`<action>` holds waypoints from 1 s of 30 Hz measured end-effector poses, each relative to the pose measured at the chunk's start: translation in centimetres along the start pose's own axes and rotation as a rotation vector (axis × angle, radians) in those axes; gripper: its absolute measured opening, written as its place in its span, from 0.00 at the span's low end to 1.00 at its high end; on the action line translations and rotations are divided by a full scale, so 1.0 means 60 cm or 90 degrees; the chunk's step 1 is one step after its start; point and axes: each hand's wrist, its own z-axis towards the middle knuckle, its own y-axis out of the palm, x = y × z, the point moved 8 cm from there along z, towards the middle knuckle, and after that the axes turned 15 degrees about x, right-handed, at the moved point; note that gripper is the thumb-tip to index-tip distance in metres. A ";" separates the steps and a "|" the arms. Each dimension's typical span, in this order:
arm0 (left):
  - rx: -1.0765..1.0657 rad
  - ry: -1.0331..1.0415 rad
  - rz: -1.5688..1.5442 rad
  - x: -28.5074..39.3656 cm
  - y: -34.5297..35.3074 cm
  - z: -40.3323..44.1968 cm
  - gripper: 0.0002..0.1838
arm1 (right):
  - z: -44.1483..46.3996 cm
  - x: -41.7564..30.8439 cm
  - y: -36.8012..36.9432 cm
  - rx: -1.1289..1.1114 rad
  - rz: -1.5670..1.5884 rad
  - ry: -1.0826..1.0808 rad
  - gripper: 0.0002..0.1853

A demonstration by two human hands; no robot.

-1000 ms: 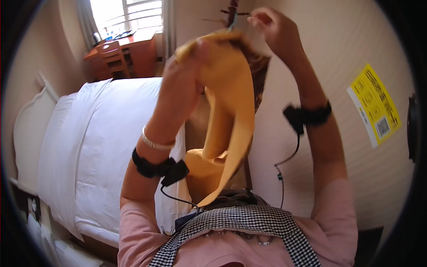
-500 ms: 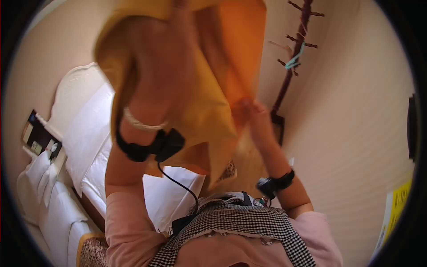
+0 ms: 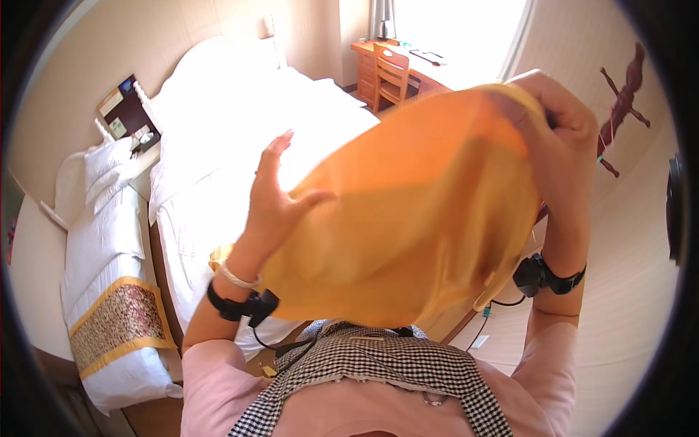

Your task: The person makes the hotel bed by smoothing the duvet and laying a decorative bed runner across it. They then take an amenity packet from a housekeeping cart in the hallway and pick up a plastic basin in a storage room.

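Observation:
A large yellow-orange cloth [image 3: 408, 218] hangs in front of my body, billowing and partly blurred. My right hand [image 3: 561, 116] is raised at its upper right corner, with the fingers closed on the edge. At the cloth's left side is my left hand [image 3: 273, 197], thumb and fingers spread apart; the thumb lies in front of the cloth, and I see no grip on it. Black straps with small devices and cables sit on both wrists.
A white-covered bed [image 3: 240, 131] stands ahead to the left. A narrower bed [image 3: 102, 240] with a patterned bed runner [image 3: 120, 317] lies further left. A wooden chair [image 3: 392, 73] and desk [image 3: 429, 69] stand by the window. At right is a dark wooden coat stand [image 3: 622, 109].
My view has turned toward the beds and window. The cloth has come lower and spread wider. My right hand has risen with its edge, while my left hand has come out from behind the folds and opened.

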 end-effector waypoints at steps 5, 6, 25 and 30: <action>-0.290 -0.145 -0.264 -0.039 0.151 -0.073 0.37 | 0.001 0.009 0.049 -0.121 0.029 -0.007 0.02; -0.393 -0.201 -0.375 -0.033 0.188 -0.090 0.33 | 0.006 0.016 0.043 -0.137 0.058 0.012 0.01; -1.094 -0.235 -0.260 -0.296 0.277 -0.349 0.14 | 0.125 0.272 -0.106 0.048 -0.297 0.122 0.01; -0.161 -0.736 -0.163 -0.516 0.109 -0.145 0.11 | 0.097 0.361 -0.072 -0.100 -0.338 0.127 0.06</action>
